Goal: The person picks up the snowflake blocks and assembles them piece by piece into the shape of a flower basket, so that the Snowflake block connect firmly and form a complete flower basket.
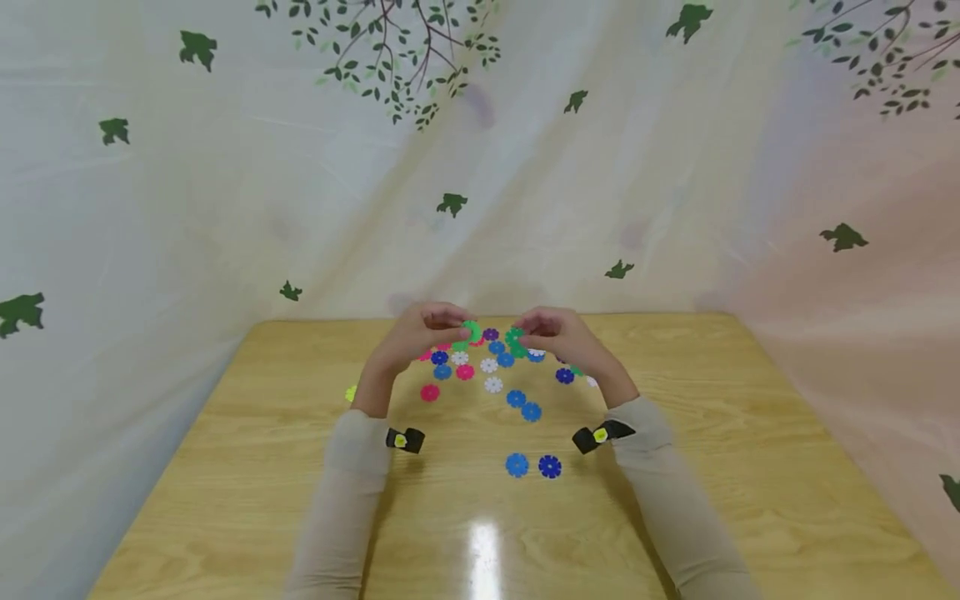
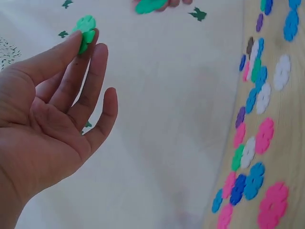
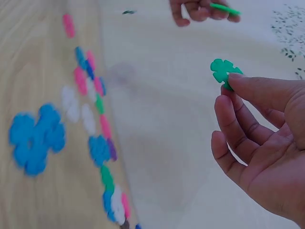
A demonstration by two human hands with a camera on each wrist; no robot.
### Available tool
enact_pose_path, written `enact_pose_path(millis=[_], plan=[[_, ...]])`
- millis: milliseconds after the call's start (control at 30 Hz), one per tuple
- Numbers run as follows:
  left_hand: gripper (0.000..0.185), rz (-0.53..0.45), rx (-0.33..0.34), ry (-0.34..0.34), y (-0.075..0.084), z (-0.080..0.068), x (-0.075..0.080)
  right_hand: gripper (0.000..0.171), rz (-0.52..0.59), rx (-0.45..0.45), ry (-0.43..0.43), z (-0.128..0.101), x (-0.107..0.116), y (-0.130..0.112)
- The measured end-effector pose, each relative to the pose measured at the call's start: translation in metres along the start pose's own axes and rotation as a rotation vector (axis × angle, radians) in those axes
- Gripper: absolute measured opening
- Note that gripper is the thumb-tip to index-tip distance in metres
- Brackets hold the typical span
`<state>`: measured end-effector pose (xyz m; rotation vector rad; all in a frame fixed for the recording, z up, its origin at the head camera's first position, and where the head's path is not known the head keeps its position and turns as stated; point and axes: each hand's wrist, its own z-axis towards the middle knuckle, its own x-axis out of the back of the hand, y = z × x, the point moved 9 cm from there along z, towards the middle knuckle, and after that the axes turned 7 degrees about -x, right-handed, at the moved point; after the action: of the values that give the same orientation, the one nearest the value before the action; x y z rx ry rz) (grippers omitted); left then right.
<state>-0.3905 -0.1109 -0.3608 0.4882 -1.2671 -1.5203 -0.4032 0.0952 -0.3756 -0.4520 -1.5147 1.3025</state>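
Above the far part of the table, my left hand (image 1: pixel 422 333) pinches a bright green flower-shaped plastic disc (image 2: pixel 86 29) between thumb and fingertips. Facing it, my right hand (image 1: pixel 564 337) pinches a darker green notched disc (image 3: pixel 223 71) the same way. A gap separates the two held discs. In the left wrist view the other fingers of my left hand (image 2: pixel 62 95) spread loosely, and those of my right hand (image 3: pixel 262 129) curl slightly in the right wrist view. Beneath the hands lie several loose discs, among them a pink disc (image 1: pixel 465 372) and a white disc (image 1: pixel 492 385).
Nearer on the wooden table (image 1: pixel 247 500) a light blue disc (image 1: pixel 517 465) and a dark blue disc (image 1: pixel 550 467) lie side by side. A yellow disc (image 1: pixel 351 393) sits left of the left wrist. Behind the table hangs a pale leaf-printed curtain (image 1: pixel 525 167).
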Motion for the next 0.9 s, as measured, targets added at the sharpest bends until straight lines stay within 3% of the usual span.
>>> enact_pose_path(millis=[167,267,400,600,733,900], plan=[[0.027,-0.117,0.090,0.121,-0.020,0.010,0.001,0.019,0.059,0.050,0.055,0.020,0.005,-0.004],[0.029,-0.155,0.107,0.198,-0.034,0.016,0.003,0.019,0.078,0.065,0.092,0.032,0.008,0.003],[0.033,-0.149,0.097,0.278,-0.048,0.025,0.004,0.019,0.114,0.073,0.128,0.046,0.013,0.016],[0.033,-0.141,0.108,0.379,-0.058,0.025,0.003,0.019,0.137,0.064,0.196,0.046,0.014,0.025],[0.030,-0.145,0.125,0.411,-0.062,0.027,0.001,0.019,0.133,0.082,0.233,0.042,0.015,0.016],[0.029,-0.133,0.126,0.386,-0.064,0.029,-0.005,0.017,0.139,0.115,0.243,0.035,0.013,-0.004]])
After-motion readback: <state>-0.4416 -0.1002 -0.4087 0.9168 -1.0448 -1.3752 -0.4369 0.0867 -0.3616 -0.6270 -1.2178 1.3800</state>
